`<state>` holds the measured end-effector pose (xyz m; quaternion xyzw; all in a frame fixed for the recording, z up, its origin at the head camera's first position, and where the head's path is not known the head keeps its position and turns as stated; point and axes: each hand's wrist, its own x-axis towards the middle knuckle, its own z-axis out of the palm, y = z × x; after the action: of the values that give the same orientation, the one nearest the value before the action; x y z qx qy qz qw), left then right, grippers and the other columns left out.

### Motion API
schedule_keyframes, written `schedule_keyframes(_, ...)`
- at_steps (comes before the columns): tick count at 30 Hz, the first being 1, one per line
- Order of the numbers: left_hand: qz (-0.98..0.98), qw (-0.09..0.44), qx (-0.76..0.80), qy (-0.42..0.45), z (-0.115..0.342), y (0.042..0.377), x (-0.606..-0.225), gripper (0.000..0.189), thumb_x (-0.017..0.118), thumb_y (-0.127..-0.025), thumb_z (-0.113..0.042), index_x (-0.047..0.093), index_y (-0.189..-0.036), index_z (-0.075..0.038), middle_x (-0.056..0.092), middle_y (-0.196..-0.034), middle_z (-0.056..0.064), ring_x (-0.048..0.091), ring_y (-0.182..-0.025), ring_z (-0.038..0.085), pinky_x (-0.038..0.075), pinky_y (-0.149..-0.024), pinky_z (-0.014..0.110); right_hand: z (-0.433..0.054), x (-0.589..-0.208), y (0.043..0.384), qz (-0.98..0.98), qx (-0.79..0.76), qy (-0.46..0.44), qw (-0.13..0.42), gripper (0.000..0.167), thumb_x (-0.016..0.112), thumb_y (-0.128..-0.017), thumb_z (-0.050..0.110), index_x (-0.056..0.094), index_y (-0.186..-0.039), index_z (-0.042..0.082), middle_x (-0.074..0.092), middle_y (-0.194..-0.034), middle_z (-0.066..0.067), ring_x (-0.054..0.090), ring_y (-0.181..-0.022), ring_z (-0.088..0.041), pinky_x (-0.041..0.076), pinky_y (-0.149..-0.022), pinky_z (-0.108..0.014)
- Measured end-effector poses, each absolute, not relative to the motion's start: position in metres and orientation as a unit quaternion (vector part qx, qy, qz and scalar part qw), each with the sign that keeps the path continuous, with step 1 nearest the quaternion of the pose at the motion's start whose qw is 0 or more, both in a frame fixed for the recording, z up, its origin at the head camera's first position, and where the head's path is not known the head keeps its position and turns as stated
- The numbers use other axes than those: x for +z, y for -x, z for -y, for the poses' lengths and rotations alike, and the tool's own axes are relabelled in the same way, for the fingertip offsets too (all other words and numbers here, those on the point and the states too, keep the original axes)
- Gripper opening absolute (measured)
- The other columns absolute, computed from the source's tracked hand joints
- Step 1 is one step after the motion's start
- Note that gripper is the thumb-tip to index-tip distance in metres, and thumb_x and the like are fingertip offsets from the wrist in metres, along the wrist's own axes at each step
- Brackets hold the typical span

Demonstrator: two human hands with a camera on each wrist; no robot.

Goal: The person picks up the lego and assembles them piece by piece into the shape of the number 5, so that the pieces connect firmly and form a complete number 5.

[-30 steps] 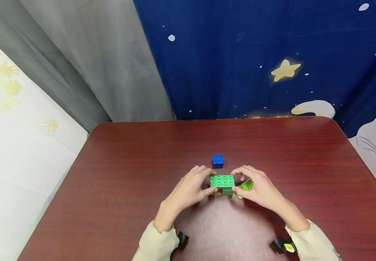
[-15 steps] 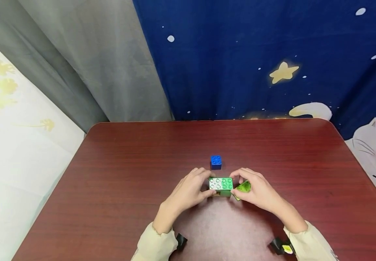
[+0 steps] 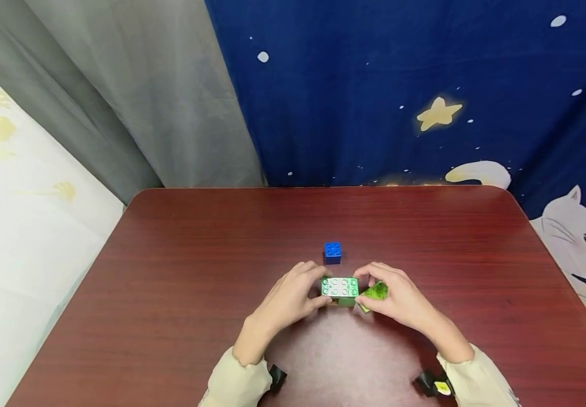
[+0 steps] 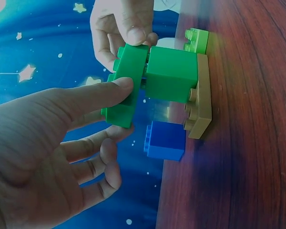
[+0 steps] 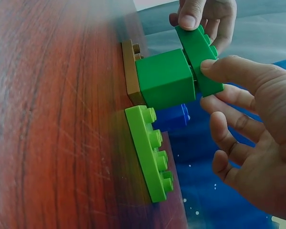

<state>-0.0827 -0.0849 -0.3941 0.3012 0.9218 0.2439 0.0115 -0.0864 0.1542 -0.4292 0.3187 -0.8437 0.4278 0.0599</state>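
Note:
A long green toy brick [image 3: 340, 287] with two rows of studs is held between both hands. My left hand [image 3: 293, 294] pinches its left end between thumb and fingers; my right hand [image 3: 399, 297] does the same at the right end. Right under it stands a taller green block [image 4: 171, 74], its studs showing in a narrow gap below the slightly tilted long brick. That block sits on one end of a flat tan plate [image 4: 203, 95], whose other studs are bare. A lime green plate [image 5: 145, 152] lies on the table beside it, partly behind my right hand in the head view.
A small blue brick [image 3: 332, 253] stands on the table just beyond the hands. The dark red wooden table [image 3: 211, 254] ends at a far edge before grey and blue curtains [image 3: 354, 102]. Black wrist straps [image 3: 427, 383] show near the sleeves.
Both hands keep their grip on the long green brick over the block. Glare has spread across its studs. The whole scene has shifted slightly left in the head view.

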Motion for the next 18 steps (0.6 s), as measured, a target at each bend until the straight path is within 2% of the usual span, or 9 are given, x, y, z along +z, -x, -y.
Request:
schedule_keyframes(5,-0.923,0.005,0.239,-0.301,0.0900,0.0831,-0.3967,0.033,0.077,-0.077,-0.026,0.064,-0.106,-0.014,0.058,-0.093,-0.006,0.047,-0.080,0.010,0.043,-0.070,0.024,-0.1506,-0.4317,0.0883,0.841,0.429,-0.325,0.054,0.035,0.079,-0.073,0.014,0.062,-0.104,0.018,0.058,-0.085,0.009,0.053,-0.073,-0.015,0.045,-0.063,-0.031)
schedule_keyframes(12,-0.924,-0.009,0.219,-0.314,0.0897,0.0848,-0.3967,0.031,0.077,-0.077,-0.027,0.062,-0.099,-0.012,0.057,-0.087,-0.001,0.045,-0.076,0.012,0.042,-0.066,0.023,-0.1513,-0.4318,0.0911,0.842,0.420,-0.332,0.071,0.035,0.080,-0.072,0.013,0.063,-0.102,0.016,0.059,-0.087,0.009,0.052,-0.072,-0.015,0.045,-0.062,-0.030)
schedule_keyframes(18,-0.925,-0.004,0.212,-0.316,0.0849,0.0880,-0.3970,0.030,0.077,-0.078,-0.028,0.060,-0.097,-0.013,0.056,-0.086,-0.001,0.044,-0.075,0.011,0.040,-0.064,0.023,-0.1544,-0.4303,0.0914,0.848,0.404,-0.334,0.086,0.036,0.081,-0.070,0.013,0.063,-0.102,0.016,0.060,-0.087,0.009,0.052,-0.071,-0.013,0.044,-0.062,-0.029)
